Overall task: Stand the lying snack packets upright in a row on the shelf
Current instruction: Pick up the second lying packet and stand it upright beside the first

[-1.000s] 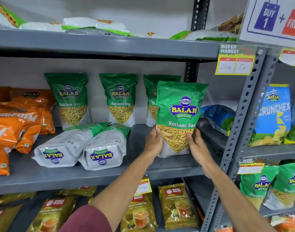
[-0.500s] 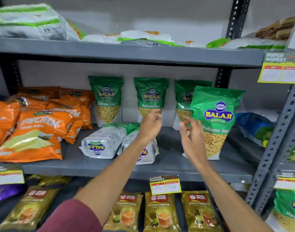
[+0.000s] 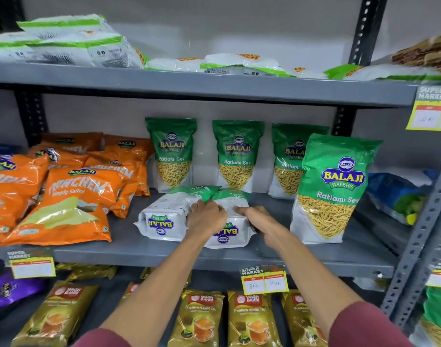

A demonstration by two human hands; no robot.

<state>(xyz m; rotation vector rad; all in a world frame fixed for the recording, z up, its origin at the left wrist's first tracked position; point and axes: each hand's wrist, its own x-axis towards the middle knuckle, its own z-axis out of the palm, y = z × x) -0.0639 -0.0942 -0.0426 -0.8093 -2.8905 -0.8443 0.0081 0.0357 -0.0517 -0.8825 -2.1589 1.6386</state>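
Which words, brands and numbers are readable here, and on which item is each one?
"BALAJI WAFERS Ratlami Sev": front upright green packet.
"Simply Salted": orange packet.
"WAGH BAKRI Premium": tea packet.
"SUPER MARKET": price tag; its handwritten prices are unclear.
Print on the top-shelf white packets: too blurred.

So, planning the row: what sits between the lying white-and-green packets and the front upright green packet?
Only bare grey shelf and the right hand, in the head view.

Left hand (image 3: 206,219): palm down, fingers curled, knuckles up.
Right hand (image 3: 258,217): just beside the left, palm down, fingers extended flat.
Arms: both reach forward, forearms bare, maroon sleeves at the elbows.
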